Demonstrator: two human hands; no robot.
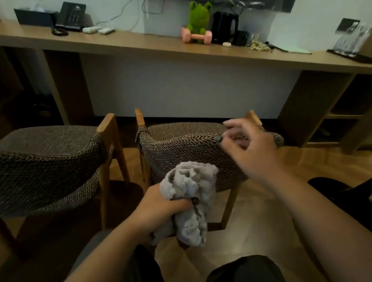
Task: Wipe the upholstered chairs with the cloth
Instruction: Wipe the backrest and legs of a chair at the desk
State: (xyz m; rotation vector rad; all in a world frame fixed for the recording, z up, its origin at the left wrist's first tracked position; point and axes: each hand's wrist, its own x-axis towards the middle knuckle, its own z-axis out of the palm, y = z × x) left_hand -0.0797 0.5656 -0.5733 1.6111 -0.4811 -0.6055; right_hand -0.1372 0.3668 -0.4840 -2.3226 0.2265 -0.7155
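Head view looks down on a crumpled grey terry cloth (189, 203), bunched in the left hand (162, 206), whose fingers curl round its middle; its long axis runs roughly upright, one wad above the fingers and one hanging below. Just beyond those fingers stands the right brown woven-upholstered chair with wooden frame (187, 145), its back toward the camera; the cloth overlaps that backrest, though contact cannot be told. The right hand (250, 147) hovers at the backrest's top edge, fingers loosely curled, thumb and forefinger near the fabric; whether they pinch it is blurred. Left of the left hand is a second matching upholstered chair (42, 161). The floor (265, 207) is wood parquet. Far past both hands a long wooden desk (144, 46) against a pale wall carries a black telephone (71, 16), a green plush toy (198, 20) with a pink dumbbell (196, 37), and a black kettle (224, 27).
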